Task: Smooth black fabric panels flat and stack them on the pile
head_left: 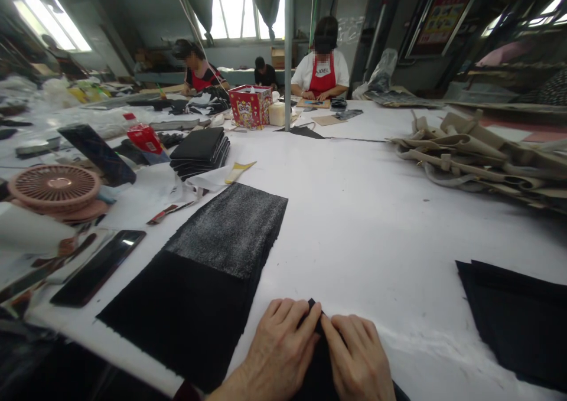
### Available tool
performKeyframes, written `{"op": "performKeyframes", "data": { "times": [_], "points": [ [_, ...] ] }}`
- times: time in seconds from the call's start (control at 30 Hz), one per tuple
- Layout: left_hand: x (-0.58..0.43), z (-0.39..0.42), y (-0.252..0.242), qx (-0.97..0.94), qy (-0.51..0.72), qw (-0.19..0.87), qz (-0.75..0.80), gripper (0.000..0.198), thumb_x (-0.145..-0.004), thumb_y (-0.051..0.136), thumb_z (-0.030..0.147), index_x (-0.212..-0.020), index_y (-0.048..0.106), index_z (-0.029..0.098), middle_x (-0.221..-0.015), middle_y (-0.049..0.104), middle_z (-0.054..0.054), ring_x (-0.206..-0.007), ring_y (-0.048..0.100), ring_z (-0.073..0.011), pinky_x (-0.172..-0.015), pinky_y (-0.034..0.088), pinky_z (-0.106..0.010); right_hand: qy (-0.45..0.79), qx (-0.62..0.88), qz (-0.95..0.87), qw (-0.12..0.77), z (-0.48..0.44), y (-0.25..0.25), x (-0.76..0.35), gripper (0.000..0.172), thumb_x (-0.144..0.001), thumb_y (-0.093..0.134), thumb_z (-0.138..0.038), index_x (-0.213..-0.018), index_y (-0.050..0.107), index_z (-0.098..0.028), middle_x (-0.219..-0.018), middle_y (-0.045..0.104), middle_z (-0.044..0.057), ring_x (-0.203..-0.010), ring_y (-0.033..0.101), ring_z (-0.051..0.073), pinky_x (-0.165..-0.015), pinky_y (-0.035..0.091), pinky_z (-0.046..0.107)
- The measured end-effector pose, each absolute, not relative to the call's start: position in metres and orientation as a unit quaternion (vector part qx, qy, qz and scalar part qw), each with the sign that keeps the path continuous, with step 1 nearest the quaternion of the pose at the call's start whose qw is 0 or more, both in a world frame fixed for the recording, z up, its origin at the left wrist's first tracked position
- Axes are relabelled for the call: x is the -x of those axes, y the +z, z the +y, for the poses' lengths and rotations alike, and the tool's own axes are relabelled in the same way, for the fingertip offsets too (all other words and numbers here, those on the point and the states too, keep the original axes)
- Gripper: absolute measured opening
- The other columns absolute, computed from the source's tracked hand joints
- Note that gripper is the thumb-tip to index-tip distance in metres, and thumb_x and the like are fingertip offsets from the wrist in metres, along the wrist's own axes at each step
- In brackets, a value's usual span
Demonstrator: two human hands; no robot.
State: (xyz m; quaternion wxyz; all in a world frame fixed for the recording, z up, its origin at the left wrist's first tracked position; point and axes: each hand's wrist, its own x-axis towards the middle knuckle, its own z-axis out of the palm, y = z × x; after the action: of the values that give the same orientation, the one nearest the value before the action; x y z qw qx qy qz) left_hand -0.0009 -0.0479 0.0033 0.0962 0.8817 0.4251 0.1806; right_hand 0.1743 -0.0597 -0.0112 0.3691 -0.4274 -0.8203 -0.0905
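Observation:
Near the table's front edge, a piece of black fabric [317, 368] lies between my two hands. My left hand [280, 346] is closed, with its thumb and index finger pinching the fabric near its far tip. Close beside it, my right hand [358, 354] grips the fabric's other side, its fingers bent and pressed together. The fabric looks folded at the fingertips, though the fingers partly hide it. To the left lies a stack of black fabric pieces [177, 306], its far end speckled grey. More black pieces [518, 324] lie at the right.
On the left are a phone [100, 268], a pink fan [55, 188], a red-labelled bottle [144, 138] and a pile of folded black pieces [201, 147]. Beige pieces [478, 153] are heaped at right. A pole [287, 52] stands by a red box [250, 107]. Several people sit beyond.

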Motion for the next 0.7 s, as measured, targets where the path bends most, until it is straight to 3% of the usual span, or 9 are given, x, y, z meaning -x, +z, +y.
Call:
{"op": "performKeyframes", "data": {
  "times": [0.7],
  "points": [
    [-0.0009, -0.0487, 0.0050, -0.870, 0.169, 0.100, 0.452, 0.041, -0.094, 0.051, 0.017, -0.135, 0.049, 0.015, -0.111, 0.059, -0.010, -0.096, 0.055, -0.0247, -0.086, 0.048, -0.043, -0.073, 0.448, -0.813, 0.365, -0.0636, -0.0147, -0.1715, 0.025, -0.097, 0.039, -0.006, -0.107, 0.062, -0.008, -0.085, 0.059, 0.009, -0.078, 0.049, 0.019, -0.072, 0.037, 0.036]
  ]
}}
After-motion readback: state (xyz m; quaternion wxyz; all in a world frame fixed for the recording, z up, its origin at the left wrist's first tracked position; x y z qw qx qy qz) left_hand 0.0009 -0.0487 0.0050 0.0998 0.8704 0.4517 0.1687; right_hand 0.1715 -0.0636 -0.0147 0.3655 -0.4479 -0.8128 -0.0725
